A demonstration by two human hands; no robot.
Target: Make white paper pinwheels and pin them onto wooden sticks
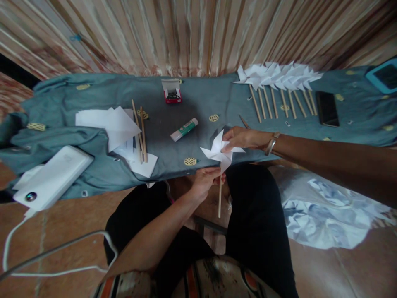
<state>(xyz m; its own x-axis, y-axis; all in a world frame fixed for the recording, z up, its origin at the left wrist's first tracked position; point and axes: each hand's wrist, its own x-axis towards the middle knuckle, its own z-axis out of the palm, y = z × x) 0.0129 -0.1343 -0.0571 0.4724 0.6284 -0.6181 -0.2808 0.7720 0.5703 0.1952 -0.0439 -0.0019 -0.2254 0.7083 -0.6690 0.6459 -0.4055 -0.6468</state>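
A white paper pinwheel (217, 151) on a wooden stick (220, 198) is held over the front edge of the cloth-covered table. My left hand (207, 181) has its fingers closed round the stick just under the paper blades. On the pinwheel's right side my right hand (237, 138) pinches the paper near its centre; the thumb and finger partly cover a blade. Behind the hands lies a glue stick (184, 130) with a green label. A pointed tool (244, 121), perhaps scissors, is partly hidden beyond my right hand.
Several pinwheels (279, 76) lie in a row at the back right, beside a dark phone (327, 108). An open red box (172, 92) stands at the back. To the left are white paper sheets (108, 126), loose sticks (143, 132) and a cabled white power bank (54, 178). A plastic bag (328, 219) sits below right.
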